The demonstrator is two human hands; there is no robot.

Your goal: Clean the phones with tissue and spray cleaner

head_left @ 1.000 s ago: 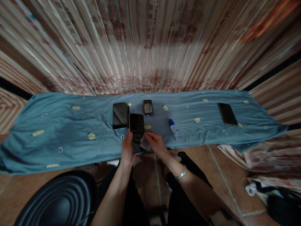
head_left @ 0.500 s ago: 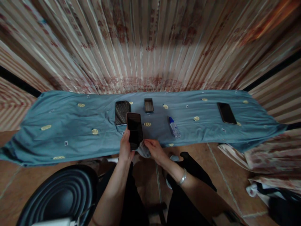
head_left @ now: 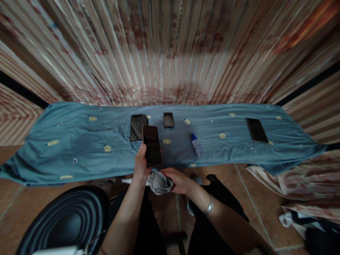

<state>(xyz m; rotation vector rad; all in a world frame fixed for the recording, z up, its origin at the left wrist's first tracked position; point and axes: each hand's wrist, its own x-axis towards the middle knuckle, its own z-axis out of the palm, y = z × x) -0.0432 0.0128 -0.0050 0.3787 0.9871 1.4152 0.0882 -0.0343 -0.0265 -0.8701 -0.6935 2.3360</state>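
Observation:
A dark smartphone (head_left: 152, 146) is held upright, screen towards me, in my left hand (head_left: 140, 164), whose thumb lies along its left edge. My right hand (head_left: 178, 180) grips a crumpled grey cloth (head_left: 159, 183) just below the phone's lower end. Behind the phone, a black striped flat item (head_left: 136, 128) lies on the cloth-covered table (head_left: 122, 156), partly covered from view. A small dark square box (head_left: 168, 120) sits beyond the phone. To the right lies a clear bottle with a blue cap (head_left: 197, 146).
Another dark phone (head_left: 256, 130) lies towards the table's right end. Pleated patterned curtains (head_left: 159, 53) hang behind the table. A round black ribbed stool (head_left: 66, 226) stands at lower left. Bags (head_left: 313, 226) and fabric are on the floor at right.
My right hand has moved down from the phone's lower corner with the grey cloth, which now shows more fully. The phone has shifted slightly up and left.

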